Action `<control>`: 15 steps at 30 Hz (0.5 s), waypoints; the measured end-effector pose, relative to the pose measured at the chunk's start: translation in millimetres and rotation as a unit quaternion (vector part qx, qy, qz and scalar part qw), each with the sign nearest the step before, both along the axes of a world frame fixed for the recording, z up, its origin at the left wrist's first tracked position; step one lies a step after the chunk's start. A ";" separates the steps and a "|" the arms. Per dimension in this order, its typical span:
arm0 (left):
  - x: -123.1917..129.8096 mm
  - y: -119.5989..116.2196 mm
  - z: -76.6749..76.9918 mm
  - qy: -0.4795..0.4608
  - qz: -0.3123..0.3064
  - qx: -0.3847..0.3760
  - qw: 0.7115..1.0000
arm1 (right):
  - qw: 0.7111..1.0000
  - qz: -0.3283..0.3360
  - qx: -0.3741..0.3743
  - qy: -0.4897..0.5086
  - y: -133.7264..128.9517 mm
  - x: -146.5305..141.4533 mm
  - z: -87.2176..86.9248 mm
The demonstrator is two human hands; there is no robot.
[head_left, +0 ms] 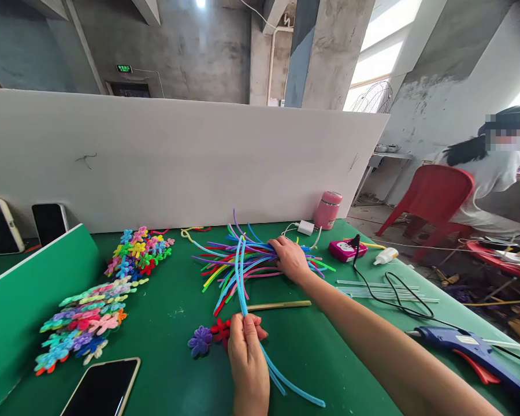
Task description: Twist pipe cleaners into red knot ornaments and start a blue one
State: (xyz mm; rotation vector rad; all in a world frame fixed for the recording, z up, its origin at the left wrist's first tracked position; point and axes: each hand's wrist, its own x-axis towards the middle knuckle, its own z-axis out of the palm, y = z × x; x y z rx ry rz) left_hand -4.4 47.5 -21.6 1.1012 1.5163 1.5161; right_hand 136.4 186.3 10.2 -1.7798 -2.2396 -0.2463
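Observation:
Upright in my left hand (248,352), light blue pipe cleaners (241,280) are pinched between thumb and fingers, their lower ends curving out to the right. Farther back, my right hand (291,260) reaches over a loose pile of multicoloured pipe cleaners (225,263), its fingers closed on some of them; the fingertips are partly hidden. A purple pipe-cleaner flower (200,341) and a red flower (220,331) lie just left of my left hand. Between the two hands, a thin wooden stick (281,305) rests on the green table (169,329).
Finished flowers lie in piles (82,323) at left, near a phone (104,388). To the right are a blue glue gun (468,346) with a black cord, clear glue sticks (385,292), a magenta box (347,250) and a pink flask (328,210). A seated person (489,173) is beyond.

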 end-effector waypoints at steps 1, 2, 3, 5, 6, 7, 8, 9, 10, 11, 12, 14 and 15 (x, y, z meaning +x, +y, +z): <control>0.1 0.1 0.2 -0.001 0.000 -0.001 1.000 | 1.000 -0.004 0.012 0.003 1.3 -1.2 2.6; 0.1 0.3 0.4 -0.002 -0.001 -0.001 1.000 | 1.000 -0.008 0.023 0.007 2.8 -2.6 5.2; 0.1 0.4 0.4 -0.002 0.000 -0.002 1.000 | 0.999 -0.012 0.033 0.012 4.4 -4.2 7.6; 0.1 0.6 -0.1 0.000 0.002 -0.001 1.000 | 0.998 -0.016 0.048 0.025 7.2 -7.7 10.8; 0.1 0.7 -0.5 0.002 0.003 0.000 1.000 | 0.998 -0.015 0.053 0.033 8.1 -9.1 11.3; 0.1 0.8 -1.0 0.006 0.003 0.001 1.000 | 0.998 -0.012 0.055 0.042 8.6 -10.2 10.8; 0.1 0.8 -1.4 0.009 0.004 0.002 1.000 | 0.997 -0.007 0.055 0.051 8.8 -10.8 9.6; 0.1 0.8 -1.8 0.012 0.003 0.003 1.000 | 0.997 -0.001 0.052 0.061 8.8 -10.7 7.8; 0.2 0.7 -2.0 0.014 0.001 0.003 1.000 | 0.996 0.008 0.049 0.073 8.7 -9.8 5.6; 0.2 0.6 -2.0 0.015 -0.001 0.003 1.000 | 0.995 0.017 0.044 0.085 8.7 -8.2 3.2; 0.2 0.5 -1.9 0.016 -0.002 0.001 1.000 | 0.994 0.027 0.038 0.099 8.9 -5.9 1.0; 0.2 0.1 -1.3 0.019 -0.001 -0.002 1.000 | 0.990 0.044 0.029 0.130 10.3 0.3 -2.1; 0.2 0.0 -1.0 0.019 -0.001 -0.001 1.000 | 0.988 0.049 0.026 0.147 11.6 3.9 -2.7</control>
